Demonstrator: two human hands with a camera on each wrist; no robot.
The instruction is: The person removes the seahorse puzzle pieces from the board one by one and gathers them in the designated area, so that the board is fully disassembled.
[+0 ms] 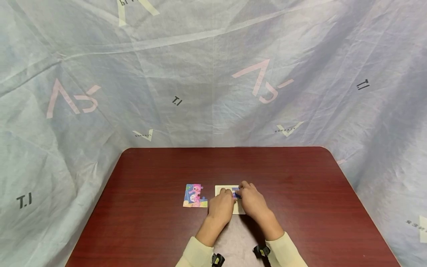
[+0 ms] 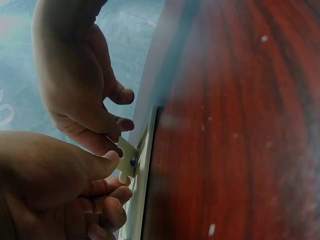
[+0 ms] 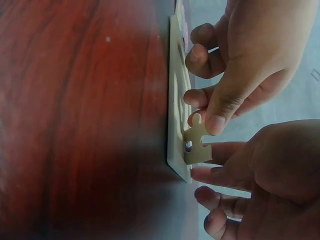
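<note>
A beige puzzle tray (image 1: 239,210) lies on the table between both hands, with blue pieces (image 1: 236,194) showing inside. One puzzle piece (image 3: 197,145) stands tilted up at the tray's rim, its plain back showing. My left hand (image 1: 221,205) pinches this piece by the tab side, thumb against its edge; the left wrist view shows the same hand (image 2: 55,185) at lower left. From the other side, my right hand (image 1: 254,202) holds the piece near its corner with thumb and forefinger. Its other fingers (image 3: 210,197) are spread beside the tray.
Left of the tray lies a joined section of puzzle (image 1: 193,196) with a pink character on blue. The dark red wooden table (image 1: 150,230) extends around it. Grey printed cloth (image 1: 207,74) hangs behind and at both sides.
</note>
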